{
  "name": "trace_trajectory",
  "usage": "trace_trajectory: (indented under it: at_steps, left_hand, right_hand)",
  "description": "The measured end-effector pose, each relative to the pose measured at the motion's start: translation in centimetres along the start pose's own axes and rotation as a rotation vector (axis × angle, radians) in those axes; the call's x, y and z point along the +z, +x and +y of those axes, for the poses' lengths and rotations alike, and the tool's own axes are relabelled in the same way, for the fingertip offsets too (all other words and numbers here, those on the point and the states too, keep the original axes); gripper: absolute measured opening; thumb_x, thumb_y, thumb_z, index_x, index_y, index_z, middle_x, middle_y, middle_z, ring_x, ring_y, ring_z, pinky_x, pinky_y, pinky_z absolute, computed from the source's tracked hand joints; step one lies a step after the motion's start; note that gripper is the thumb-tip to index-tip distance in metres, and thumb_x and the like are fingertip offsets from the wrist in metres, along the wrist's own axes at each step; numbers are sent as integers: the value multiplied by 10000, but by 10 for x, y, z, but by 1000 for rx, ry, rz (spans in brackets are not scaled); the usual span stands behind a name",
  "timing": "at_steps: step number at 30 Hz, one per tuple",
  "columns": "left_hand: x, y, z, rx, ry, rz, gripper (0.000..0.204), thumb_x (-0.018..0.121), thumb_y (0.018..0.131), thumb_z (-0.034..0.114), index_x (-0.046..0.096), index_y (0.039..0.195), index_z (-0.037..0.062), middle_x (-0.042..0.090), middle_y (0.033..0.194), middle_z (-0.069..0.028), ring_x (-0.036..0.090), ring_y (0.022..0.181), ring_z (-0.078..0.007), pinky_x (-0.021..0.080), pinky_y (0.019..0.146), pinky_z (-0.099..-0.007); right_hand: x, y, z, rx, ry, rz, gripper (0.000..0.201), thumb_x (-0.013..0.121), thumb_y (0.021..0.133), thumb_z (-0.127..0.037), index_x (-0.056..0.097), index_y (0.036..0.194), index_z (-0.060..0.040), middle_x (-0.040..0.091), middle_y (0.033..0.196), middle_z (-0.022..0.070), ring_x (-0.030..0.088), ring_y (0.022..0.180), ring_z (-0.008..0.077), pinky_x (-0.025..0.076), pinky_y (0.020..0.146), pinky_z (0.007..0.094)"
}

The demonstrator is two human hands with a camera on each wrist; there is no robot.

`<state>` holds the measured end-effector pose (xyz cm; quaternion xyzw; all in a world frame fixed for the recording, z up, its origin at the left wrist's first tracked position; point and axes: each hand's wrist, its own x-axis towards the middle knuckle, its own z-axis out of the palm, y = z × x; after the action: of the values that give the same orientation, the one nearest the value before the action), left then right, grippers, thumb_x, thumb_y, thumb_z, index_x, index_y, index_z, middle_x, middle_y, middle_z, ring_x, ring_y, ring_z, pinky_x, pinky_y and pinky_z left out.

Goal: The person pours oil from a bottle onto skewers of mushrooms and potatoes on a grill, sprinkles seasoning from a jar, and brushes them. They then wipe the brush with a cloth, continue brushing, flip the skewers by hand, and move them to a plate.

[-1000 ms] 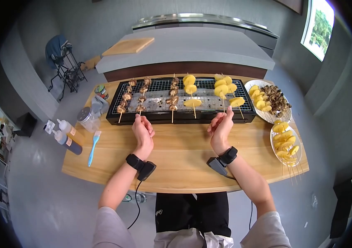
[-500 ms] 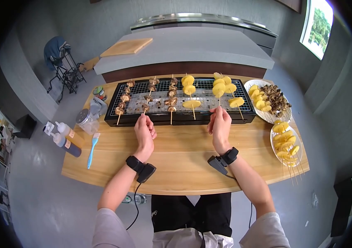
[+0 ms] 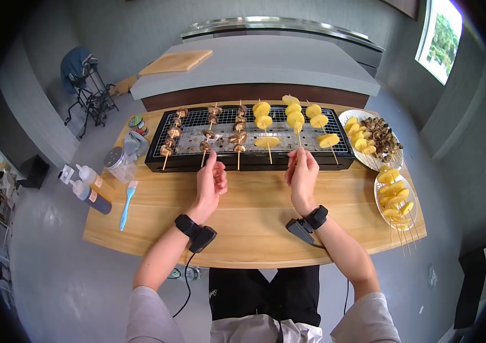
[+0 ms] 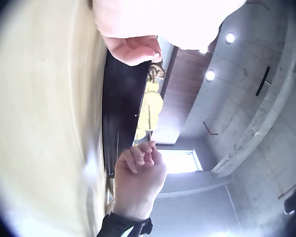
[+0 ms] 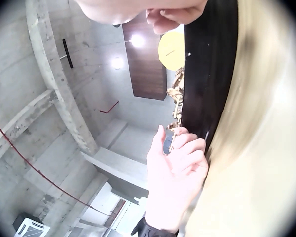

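My right hand [image 3: 303, 177] pinches the stick end of a potato slice skewer [image 3: 295, 119] at the grill's front edge; in the left wrist view the same hand [image 4: 140, 180] grips the stick between thumb and fingers. The left hand [image 3: 211, 183] is beside the stick of a mushroom skewer [image 3: 209, 134], thumb raised and apart from it, fingers loosely curled. That skewer lies across the black grill [image 3: 248, 164]. Other skewers flank these two: mushrooms [image 3: 239, 126] in the middle, potato slices [image 3: 263, 122] just right of them, more potato [image 3: 318, 120] at the right.
An oval plate of potato skewers [image 3: 392, 197] and a plate of mushroom and potato skewers [image 3: 377, 163] stand at the right. On the left are sauce bottles [image 3: 97, 183], a jar [image 3: 120, 166] and a blue brush [image 3: 129, 206]. A wooden table [image 3: 248, 228] bears everything.
The left hand shifted its mushroom skewer rightward and let go of it. The right hand took hold of a potato skewer and moved it left, apart from the one it overlapped.
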<state>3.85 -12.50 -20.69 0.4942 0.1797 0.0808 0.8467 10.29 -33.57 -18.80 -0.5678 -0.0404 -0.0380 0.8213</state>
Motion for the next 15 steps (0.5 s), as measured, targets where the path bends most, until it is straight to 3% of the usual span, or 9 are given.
trace_trajectory:
  at_steps: [5, 8, 15]
  left_hand:
    - [7, -5, 1, -41, 73, -107, 466, 547, 936, 537, 583, 900, 74, 525, 642, 11, 448, 495, -61, 279, 396, -201]
    - [12, -10, 3, -86, 136, -307, 450, 507, 981, 480, 604, 990, 41, 573, 727, -3, 540, 602, -59, 394, 458, -206]
    - [12, -8, -10, -17, 71, -434, 273, 444, 1036, 321, 567, 985, 82, 551, 755, 6, 490, 588, -66, 355, 466, -208]
  right_hand:
    - [0, -1, 3, 84, 39, 25, 327, 433, 1015, -263, 533, 806, -33, 448, 600, 8, 385, 370, 85, 306, 336, 242]
    - [-3, 4, 9, 112, 67, 34, 317, 435, 1005, -252, 517, 782, -42, 435, 598, 5, 378, 366, 88, 304, 335, 245]
    - [-5, 5, 8, 81, 35, -10, 335, 463, 1006, -260, 451, 729, -72, 431, 606, -9, 380, 382, 79, 312, 343, 244]
